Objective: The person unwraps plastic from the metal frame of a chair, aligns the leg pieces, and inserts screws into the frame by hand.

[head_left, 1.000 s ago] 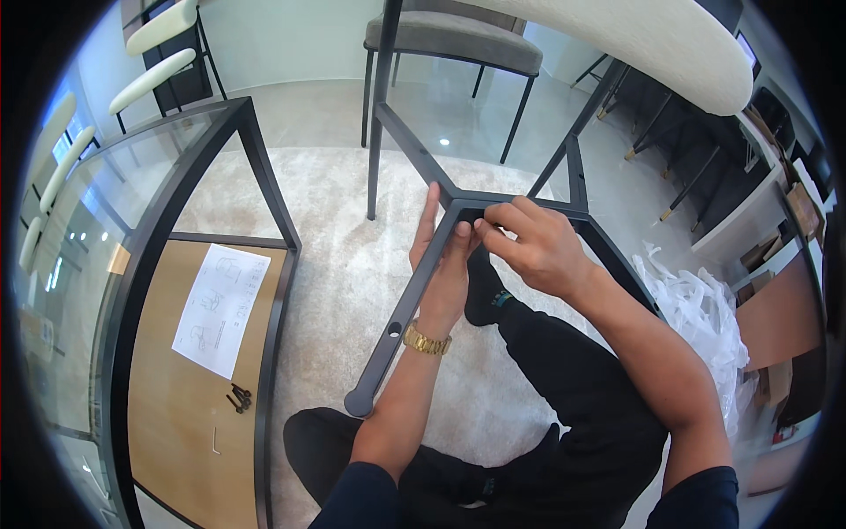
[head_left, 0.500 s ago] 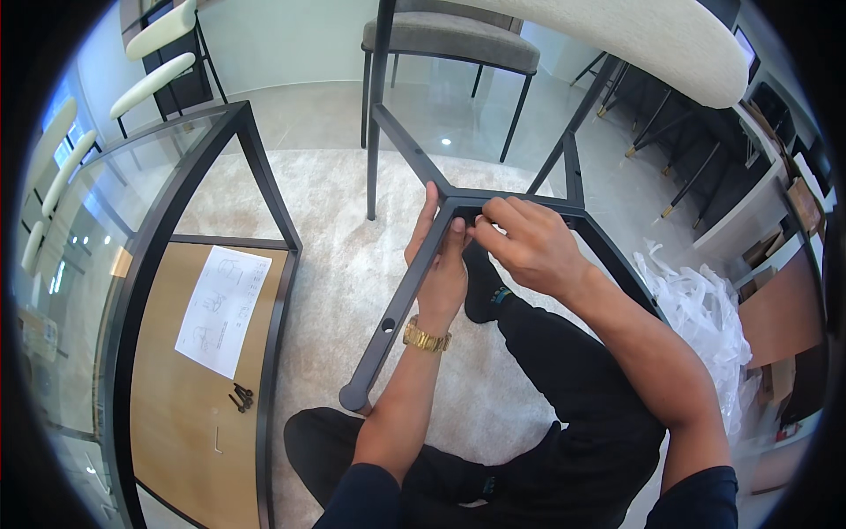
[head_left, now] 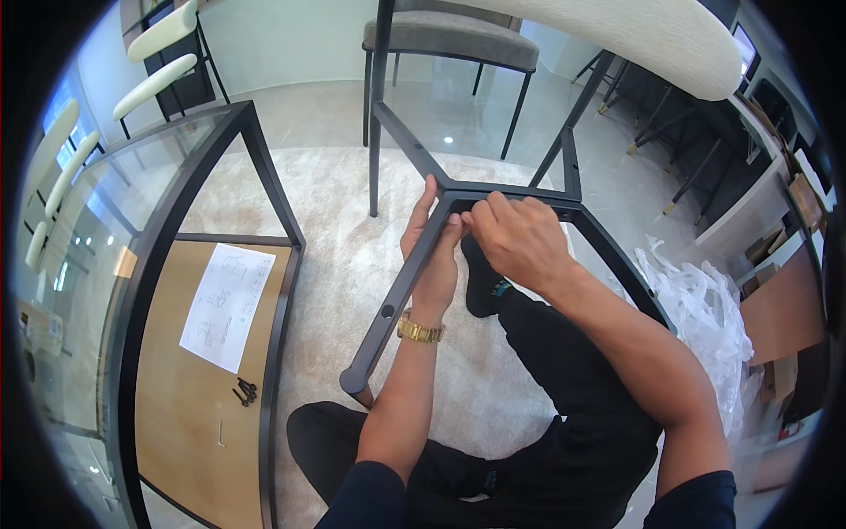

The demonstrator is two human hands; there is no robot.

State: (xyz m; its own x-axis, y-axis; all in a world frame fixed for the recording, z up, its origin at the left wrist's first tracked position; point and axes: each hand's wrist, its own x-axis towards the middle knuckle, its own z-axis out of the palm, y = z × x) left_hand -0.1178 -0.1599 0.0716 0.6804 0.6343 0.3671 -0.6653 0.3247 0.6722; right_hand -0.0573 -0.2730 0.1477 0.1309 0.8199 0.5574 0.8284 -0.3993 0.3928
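A dark metal chair frame (head_left: 401,275) with round holes slants up in front of me; its crossbar lies against that of another frame section (head_left: 407,145) carrying a cream padded backrest (head_left: 652,40). My left hand (head_left: 430,256), a gold watch at its wrist, is closed round the slanting bar just below the corner, thumb on the near side and fingers behind. Beside that thumb, my right hand (head_left: 522,238) has its fingers curled together against the underside of the crossbar. Whatever lies between those fingertips is hidden.
At left stands a glass-topped table (head_left: 159,229), its lower shelf holding an instruction sheet (head_left: 227,309), several dark bolts (head_left: 245,391) and a hex key (head_left: 220,434). A grey chair (head_left: 449,48) stands behind. Crumpled clear plastic (head_left: 701,317) lies right, on the floor by the pale rug (head_left: 339,326).
My right hand has shifted slightly left along the crossbar, its fingertips now closer to my left thumb. My left hand keeps its hold on the bar.
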